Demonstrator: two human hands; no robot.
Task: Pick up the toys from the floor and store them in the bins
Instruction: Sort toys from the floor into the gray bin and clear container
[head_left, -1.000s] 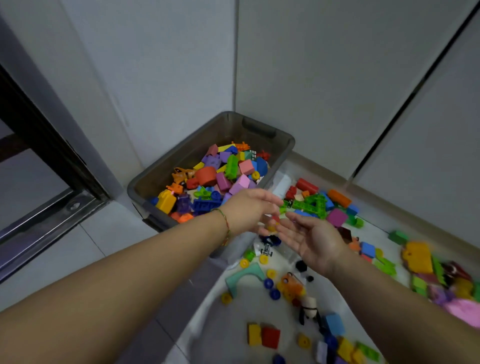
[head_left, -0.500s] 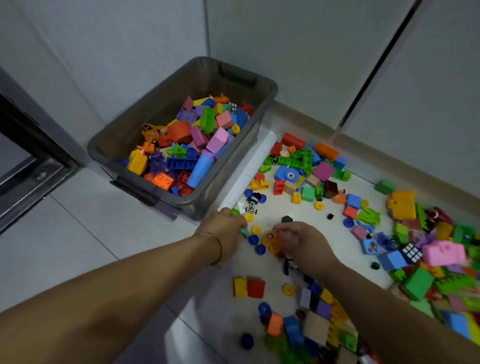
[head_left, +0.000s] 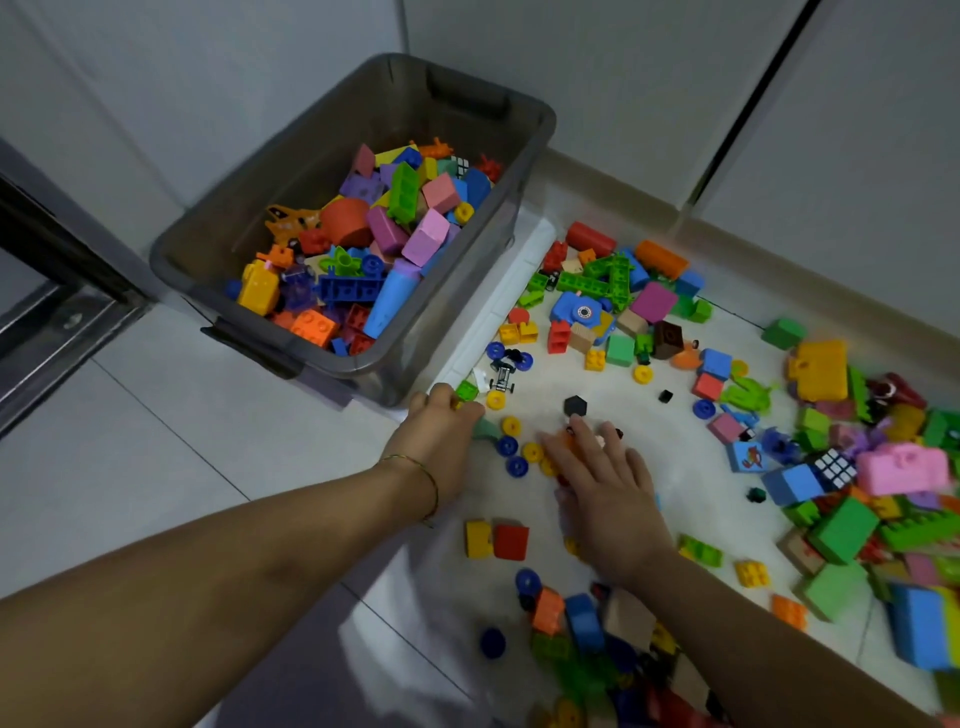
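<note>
A grey plastic bin (head_left: 363, 104) stands in the corner, partly filled with colourful blocks (head_left: 395, 244). Many loose toys lie on the white mat (head_left: 613, 379) to its right. My left hand (head_left: 441, 436) is down on the mat just in front of the bin's near corner, with its fingers curled over a teal arch block (head_left: 485, 428). My right hand (head_left: 605, 483) lies flat beside it, fingers spread over an orange toy (head_left: 563, 441). Yellow and blue wheels (head_left: 511, 452) lie between the two hands.
A thick heap of blocks, a pink toy (head_left: 904, 467) and a puzzle cube (head_left: 834, 467) fills the right side. A yellow and red block pair (head_left: 496, 540) lies near my wrists. A metal door track (head_left: 57, 332) runs at left. Walls close off the back.
Both hands have come down from beside the bin's rim to the mat and settled on the small toys. The view has tilted down and shifted right.
</note>
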